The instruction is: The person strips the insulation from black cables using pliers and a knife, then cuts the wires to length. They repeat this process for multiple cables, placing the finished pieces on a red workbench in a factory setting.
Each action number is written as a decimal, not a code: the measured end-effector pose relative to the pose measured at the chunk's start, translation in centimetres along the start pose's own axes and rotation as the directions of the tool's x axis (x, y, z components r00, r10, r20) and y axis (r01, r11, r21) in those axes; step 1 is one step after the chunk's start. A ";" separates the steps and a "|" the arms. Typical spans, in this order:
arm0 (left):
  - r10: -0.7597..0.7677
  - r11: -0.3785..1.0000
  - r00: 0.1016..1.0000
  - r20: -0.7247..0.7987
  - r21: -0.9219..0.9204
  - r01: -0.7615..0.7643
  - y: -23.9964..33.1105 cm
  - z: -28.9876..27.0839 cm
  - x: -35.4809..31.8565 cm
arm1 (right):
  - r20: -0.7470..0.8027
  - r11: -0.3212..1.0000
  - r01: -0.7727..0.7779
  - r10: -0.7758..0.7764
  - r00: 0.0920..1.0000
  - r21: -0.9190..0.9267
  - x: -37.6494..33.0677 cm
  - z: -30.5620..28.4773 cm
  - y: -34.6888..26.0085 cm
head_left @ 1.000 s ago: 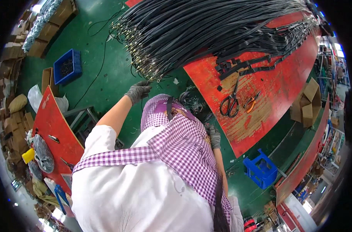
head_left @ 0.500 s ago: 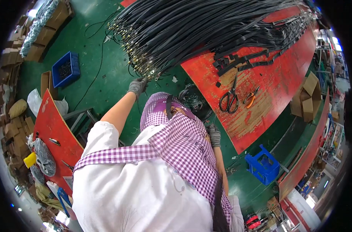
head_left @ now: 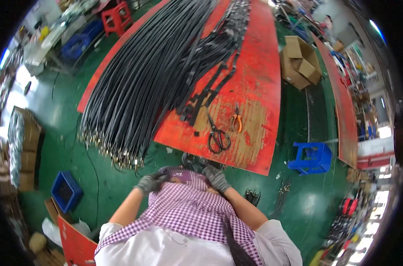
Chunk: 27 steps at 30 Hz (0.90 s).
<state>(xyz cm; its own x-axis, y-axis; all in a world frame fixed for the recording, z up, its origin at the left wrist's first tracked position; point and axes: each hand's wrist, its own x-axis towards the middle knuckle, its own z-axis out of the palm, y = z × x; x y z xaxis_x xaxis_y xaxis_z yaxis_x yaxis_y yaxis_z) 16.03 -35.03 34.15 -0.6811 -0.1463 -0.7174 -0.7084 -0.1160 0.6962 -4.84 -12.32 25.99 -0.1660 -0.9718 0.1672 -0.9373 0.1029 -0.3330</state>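
My left hand, in a grey knit glove, is at the left side of the purple-and-white checked apron. Its fingers are stretched toward the cloth, a little blurred. At the apron's right front edge rests my right hand, gloved alike; its fingertips are partly hidden, so I cannot tell whether they grip the cloth. Beyond both hands, a thick bundle of long black straps lies along the red table. Metal end fittings hang over its near edge, just ahead of my left hand.
Black-handled scissors and orange-handled pliers lie on the worn red tabletop. A blue stool stands right, with an open cardboard box farther back. At left sits a blue crate. A dark cable crosses the green floor.
My left hand has drawn back from the strap ends to the apron. My right hand has come forward at the apron's edge. The view has turned, so the table lies more straight ahead.
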 end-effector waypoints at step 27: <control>0.811 0.308 0.557 -0.179 0.940 -0.146 6.3 1.8 24.5 | 0.074 0.622 -0.781 0.783 0.618 -0.059 9.7 1.4 10.9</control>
<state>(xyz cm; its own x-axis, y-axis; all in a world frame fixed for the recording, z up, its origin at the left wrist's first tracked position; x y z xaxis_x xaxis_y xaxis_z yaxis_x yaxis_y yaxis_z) -5.46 -37.54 20.96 -0.9209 -0.3513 0.1690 -0.2927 0.9094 0.2957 -16.27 -20.92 22.69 -0.8135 -0.5358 -0.2259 -0.4716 0.8352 -0.2828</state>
